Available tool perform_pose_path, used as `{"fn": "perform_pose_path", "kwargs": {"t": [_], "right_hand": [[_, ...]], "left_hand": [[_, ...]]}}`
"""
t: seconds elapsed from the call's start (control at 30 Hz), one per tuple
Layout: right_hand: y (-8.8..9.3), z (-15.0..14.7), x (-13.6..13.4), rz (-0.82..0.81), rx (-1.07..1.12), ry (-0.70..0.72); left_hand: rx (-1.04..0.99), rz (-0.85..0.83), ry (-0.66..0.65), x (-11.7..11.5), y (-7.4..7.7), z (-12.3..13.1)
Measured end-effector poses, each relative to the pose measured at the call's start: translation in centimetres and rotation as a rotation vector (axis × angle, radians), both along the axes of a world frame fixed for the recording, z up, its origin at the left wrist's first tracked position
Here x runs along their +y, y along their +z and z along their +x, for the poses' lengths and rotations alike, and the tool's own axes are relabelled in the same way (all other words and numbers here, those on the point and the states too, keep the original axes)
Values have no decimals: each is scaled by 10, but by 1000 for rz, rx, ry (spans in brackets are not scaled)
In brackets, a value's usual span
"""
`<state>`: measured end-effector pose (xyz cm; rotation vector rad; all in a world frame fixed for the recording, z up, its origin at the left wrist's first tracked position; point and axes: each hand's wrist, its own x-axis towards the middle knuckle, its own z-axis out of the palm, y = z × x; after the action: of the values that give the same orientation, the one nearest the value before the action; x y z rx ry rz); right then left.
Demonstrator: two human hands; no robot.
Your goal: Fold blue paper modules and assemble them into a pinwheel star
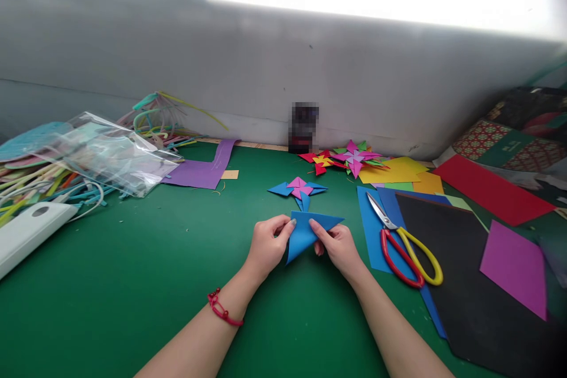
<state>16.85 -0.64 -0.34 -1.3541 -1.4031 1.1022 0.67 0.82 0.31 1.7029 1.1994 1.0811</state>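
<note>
Over the middle of the surface, the blue paper is held as a folded triangle, its straight top edge facing the surface's far edge. The left hand pinches its left corner between thumb and forefinger; the right hand pinches near the upper side, thumb on top, other fingers curled beneath. To fold well, the left grip should keep the layers from slipping while the right thumb runs outward along the top edge to the sharp right corner (pressing on the surface would give a crisper crease than pressing in the air).

The surface's near edge is out of frame. The paper's underside and the right fingertips are hidden, so the layers cannot be counted. Just beyond, the paper covers the near tip of the blue-and-pink flower. Farther on, two or more flowers overlap too closely to separate, and a dark thing at the far edge is blurred into blocks.
</note>
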Motion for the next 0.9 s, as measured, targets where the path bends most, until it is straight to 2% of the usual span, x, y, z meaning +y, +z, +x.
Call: {"fn": "perform_pose_path", "kwargs": {"t": [0.17, 0.33, 0.9], "right_hand": [[0, -1, -2, -4, 31, 64], [1, -2, -3, 4, -63, 171], [0, -2, -4, 11, -115, 150]], "left_hand": [[-26, -10, 10, 1, -1, 0], [-49, -15, 19, 1, -2, 1], [-20, 6, 25, -1, 1, 1]]}}
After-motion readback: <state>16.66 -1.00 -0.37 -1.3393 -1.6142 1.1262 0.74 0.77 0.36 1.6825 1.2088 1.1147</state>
